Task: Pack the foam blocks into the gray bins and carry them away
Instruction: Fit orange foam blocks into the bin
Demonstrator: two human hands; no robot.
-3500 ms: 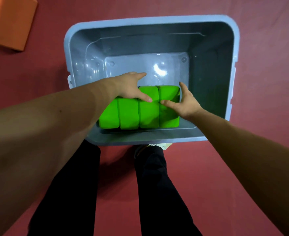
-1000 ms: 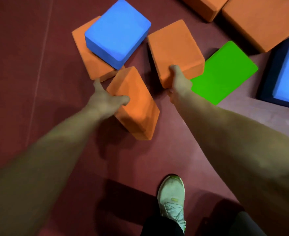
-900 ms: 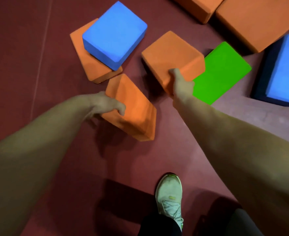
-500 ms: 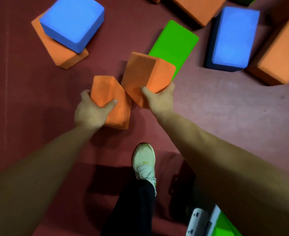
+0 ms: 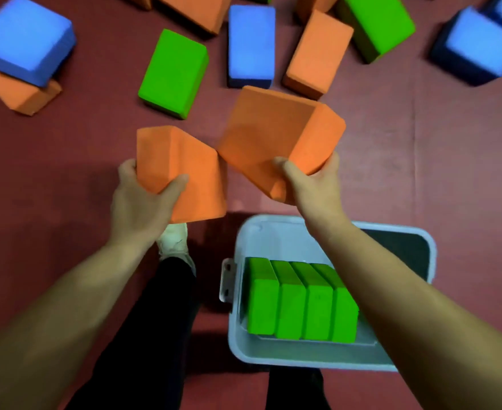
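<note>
Orange block (image 5: 181,173) gripped by left hand (image 5: 143,205); second orange block (image 5: 276,137) gripped by right hand (image 5: 312,184).

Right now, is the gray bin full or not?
Partly full: the gray bin holds four green blocks in a row; its visible far part is bare.

Bare forearms, black trousers (image 5: 155,321), a white sneaker (image 5: 174,239).

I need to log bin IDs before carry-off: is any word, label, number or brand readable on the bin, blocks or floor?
None can be read. The gray bin, its green blocks and both held orange blocks show plain faces; the shoe is too blurred to tell.
</note>
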